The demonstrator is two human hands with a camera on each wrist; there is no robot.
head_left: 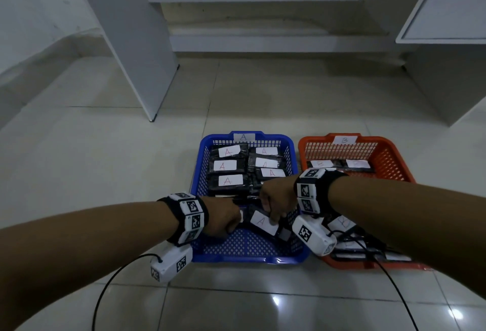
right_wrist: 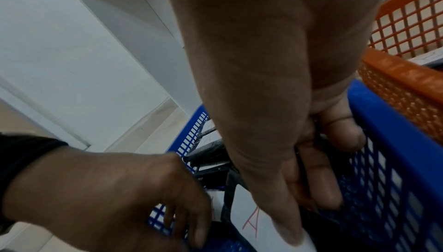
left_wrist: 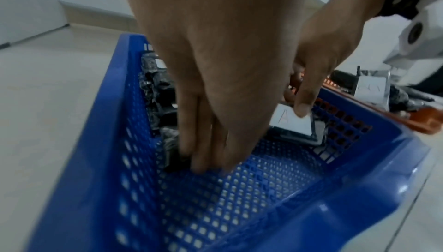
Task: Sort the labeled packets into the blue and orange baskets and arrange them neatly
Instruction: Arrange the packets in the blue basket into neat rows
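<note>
The blue basket [head_left: 249, 259], tagged A, holds several black packets with white A labels in two rows at its far end. Both my hands are inside its near half. My right hand [head_left: 273, 204] pinches a tilted A packet [head_left: 261, 221], with the thumb on the white label [right_wrist: 254, 224] and the fingers behind it. My left hand [head_left: 226, 221] points down, its straight fingertips [left_wrist: 203, 167] pressing the near end of another black packet [left_wrist: 173, 148] on the basket floor. The left thumb is hidden. The orange basket [head_left: 391, 157], tagged B, holds B packets.
The baskets sit side by side on a glossy tiled floor. White furniture legs [head_left: 147, 68] stand behind on the left and a cabinet [head_left: 444, 15] on the right. Black camera cables [head_left: 105, 291] trail over the floor and across the orange basket's near end.
</note>
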